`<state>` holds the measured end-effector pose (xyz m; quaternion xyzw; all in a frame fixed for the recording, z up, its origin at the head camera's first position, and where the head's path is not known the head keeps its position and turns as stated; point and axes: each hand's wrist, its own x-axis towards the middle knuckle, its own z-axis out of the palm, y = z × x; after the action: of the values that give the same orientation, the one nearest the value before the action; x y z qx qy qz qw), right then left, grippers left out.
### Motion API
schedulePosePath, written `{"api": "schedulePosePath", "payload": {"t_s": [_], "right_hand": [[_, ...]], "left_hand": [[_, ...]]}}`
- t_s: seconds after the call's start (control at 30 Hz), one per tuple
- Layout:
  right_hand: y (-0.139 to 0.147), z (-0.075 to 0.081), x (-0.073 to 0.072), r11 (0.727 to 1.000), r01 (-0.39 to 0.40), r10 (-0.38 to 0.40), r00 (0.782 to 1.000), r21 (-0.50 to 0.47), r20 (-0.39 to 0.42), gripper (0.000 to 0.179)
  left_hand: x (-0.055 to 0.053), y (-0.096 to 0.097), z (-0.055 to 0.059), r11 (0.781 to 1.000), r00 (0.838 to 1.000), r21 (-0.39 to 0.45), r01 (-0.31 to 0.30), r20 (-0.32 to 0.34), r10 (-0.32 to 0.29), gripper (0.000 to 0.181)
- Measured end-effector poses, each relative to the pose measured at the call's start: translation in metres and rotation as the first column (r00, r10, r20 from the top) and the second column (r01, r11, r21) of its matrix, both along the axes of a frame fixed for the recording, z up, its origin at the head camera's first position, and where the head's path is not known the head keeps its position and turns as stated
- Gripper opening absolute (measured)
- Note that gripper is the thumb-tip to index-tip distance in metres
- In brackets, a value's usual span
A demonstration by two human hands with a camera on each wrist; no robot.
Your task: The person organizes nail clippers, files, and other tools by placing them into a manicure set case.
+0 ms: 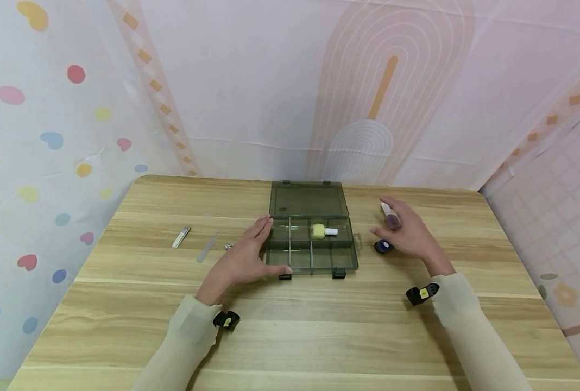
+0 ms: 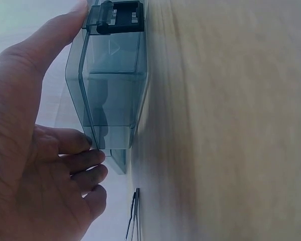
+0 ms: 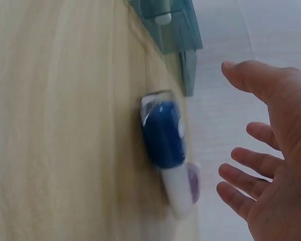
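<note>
A clear grey compartment box [image 1: 300, 259] lies with its lid folded back, and a yellow nail polish bottle [image 1: 317, 232] with a white cap rests inside. My left hand [image 1: 243, 259] holds the box's left end, thumb at the front edge and fingertips along the side rim, as the left wrist view shows. To the right of the box, my right hand [image 1: 411, 232] hovers with spread fingers over a dark blue nail polish bottle [image 3: 163, 133] and a purple one [image 1: 393, 221]. Both bottles lie on their sides, and the hand partly covers them in the head view.
Left of the box lie a nail clipper [image 1: 181, 237], a thin translucent strip [image 1: 207, 248] and a small shiny metal piece [image 1: 228, 246]. Everything sits on a wood-grain table [image 1: 290, 336], with a patterned cloth backdrop [image 1: 251, 81] behind it.
</note>
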<state>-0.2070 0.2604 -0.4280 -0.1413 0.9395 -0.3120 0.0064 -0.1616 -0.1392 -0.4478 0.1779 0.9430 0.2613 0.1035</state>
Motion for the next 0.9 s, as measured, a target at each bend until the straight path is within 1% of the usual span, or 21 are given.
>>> {"api": "schedulePosePath", "payload": {"t_s": [0.13,0.33,0.5,0.67,0.9], "right_hand": [[0.006,-0.003,-0.001,0.999,0.036,-0.036,0.999,-0.020,0.025,0.081],[0.013,-0.006,-0.003,0.995,0.093,-0.091,0.993,-0.022,0.075,0.082],[0.017,-0.010,-0.006,0.993,0.117,-0.113,0.988,-0.026,0.106,0.081],[0.020,-0.014,-0.010,0.991,0.134,-0.131,0.985,-0.019,0.116,0.078],[0.020,-0.016,-0.013,0.984,0.175,-0.173,0.980,-0.015,0.102,0.067]], "left_hand": [[0.000,0.000,0.000,1.000,1.000,0.005,0.003,0.001,-0.003,0.130],[0.000,0.000,0.001,1.000,1.000,0.006,0.008,-0.004,-0.008,0.131],[0.001,-0.001,0.000,1.000,1.000,0.004,0.008,-0.002,-0.008,0.132],[0.001,-0.002,0.001,1.000,1.000,0.007,0.005,-0.005,-0.005,0.132],[0.001,-0.001,0.001,1.000,1.000,0.018,0.004,0.001,-0.004,0.132]]}}
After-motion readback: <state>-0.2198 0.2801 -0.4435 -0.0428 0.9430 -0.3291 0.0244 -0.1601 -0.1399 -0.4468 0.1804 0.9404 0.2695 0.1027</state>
